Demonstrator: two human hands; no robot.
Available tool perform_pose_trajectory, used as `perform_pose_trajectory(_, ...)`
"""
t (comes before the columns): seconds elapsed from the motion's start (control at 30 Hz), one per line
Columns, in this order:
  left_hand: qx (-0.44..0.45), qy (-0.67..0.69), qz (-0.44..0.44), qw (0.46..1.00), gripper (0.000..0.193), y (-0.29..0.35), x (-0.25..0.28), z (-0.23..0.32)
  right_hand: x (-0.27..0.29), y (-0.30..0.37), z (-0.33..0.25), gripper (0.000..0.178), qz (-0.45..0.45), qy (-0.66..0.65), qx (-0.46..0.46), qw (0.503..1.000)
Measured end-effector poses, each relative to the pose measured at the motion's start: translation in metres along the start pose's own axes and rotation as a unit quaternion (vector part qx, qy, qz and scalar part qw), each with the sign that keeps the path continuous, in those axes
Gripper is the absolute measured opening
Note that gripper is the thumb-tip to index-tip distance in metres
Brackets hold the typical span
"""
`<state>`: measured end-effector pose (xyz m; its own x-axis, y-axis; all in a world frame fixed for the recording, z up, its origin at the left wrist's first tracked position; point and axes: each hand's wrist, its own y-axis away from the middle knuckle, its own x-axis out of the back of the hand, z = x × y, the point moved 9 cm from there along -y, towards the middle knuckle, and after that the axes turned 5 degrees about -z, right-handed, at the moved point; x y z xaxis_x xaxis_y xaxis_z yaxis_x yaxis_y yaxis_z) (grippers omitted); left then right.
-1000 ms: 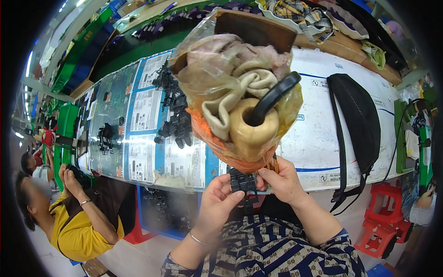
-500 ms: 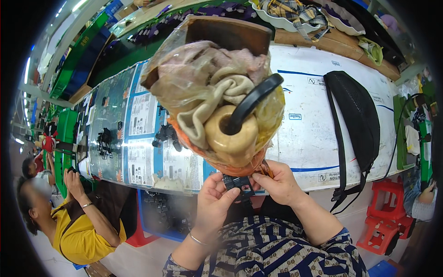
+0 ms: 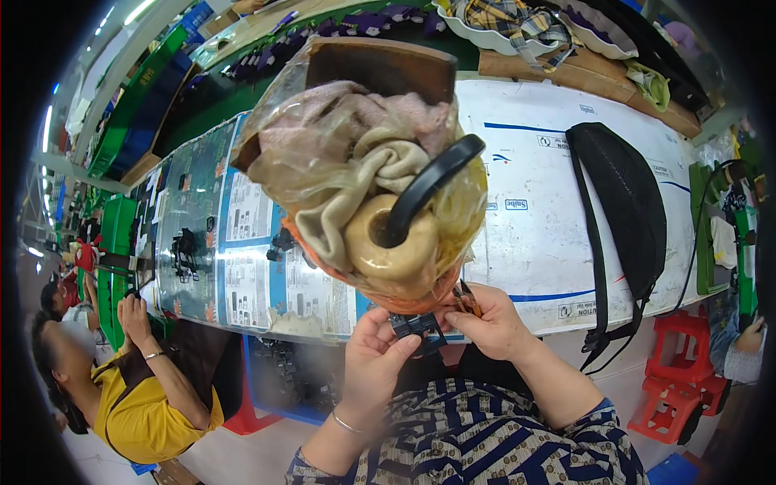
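Note:
My left hand (image 3: 374, 349) is closed on a small black plastic part (image 3: 420, 327) at the table's near edge, its thumb along the part's side. Held in my right hand (image 3: 487, 323) is a slim tool with orange and dark parts (image 3: 466, 301); its kind cannot be made out. The fingertips of my right hand are close to the black part. Just beyond both hands, a plastic-wrapped bundle (image 3: 360, 137) of cloth, with a beige ring-shaped piece (image 3: 404, 263) and a black curved handle (image 3: 432, 186), hides much of the table.
Black parts (image 3: 185, 255) lie on the printed sheets at left, and more fill a blue bin (image 3: 259, 388) below the edge. A black mesh bag (image 3: 621, 206) lies at right. Red stools (image 3: 667, 380) stand at lower right. A person in yellow (image 3: 153, 396) sits at left.
The view has shifted slightly, so the bundle appears a little further left and lower. The black part looks slightly turned in my left hand. Both hands keep their holds.

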<state>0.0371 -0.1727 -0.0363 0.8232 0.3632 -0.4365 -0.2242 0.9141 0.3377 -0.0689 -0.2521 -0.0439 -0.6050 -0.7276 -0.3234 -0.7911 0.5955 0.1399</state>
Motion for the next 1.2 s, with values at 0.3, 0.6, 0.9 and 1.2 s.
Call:
perform_pose_trajectory(0.3,-0.002,0.005,-0.006,1.0,0.039,0.0004,0.0035,-0.0018,-0.0005,0.0005,-0.001,0.025,-0.004,0.009,0.007,1.0)
perform_pose_trajectory(0.6,-0.004,0.008,-0.008,1.0,0.041,0.0,0.0029,-0.0009,0.0003,0.0003,-0.0042,0.023,0.002,0.019,0.034,0.999)
perform_pose_trajectory(0.9,-0.004,0.006,-0.011,1.0,0.041,0.0008,0.0035,-0.0012,-0.0003,0.0002,-0.0047,0.024,-0.003,0.024,0.036,0.999)
perform_pose_trajectory(1.2,0.001,0.015,-0.008,1.0,0.04,0.0024,0.004,-0.0021,0.0002,0.0008,-0.0002,0.025,-0.005,0.007,0.019,1.0)
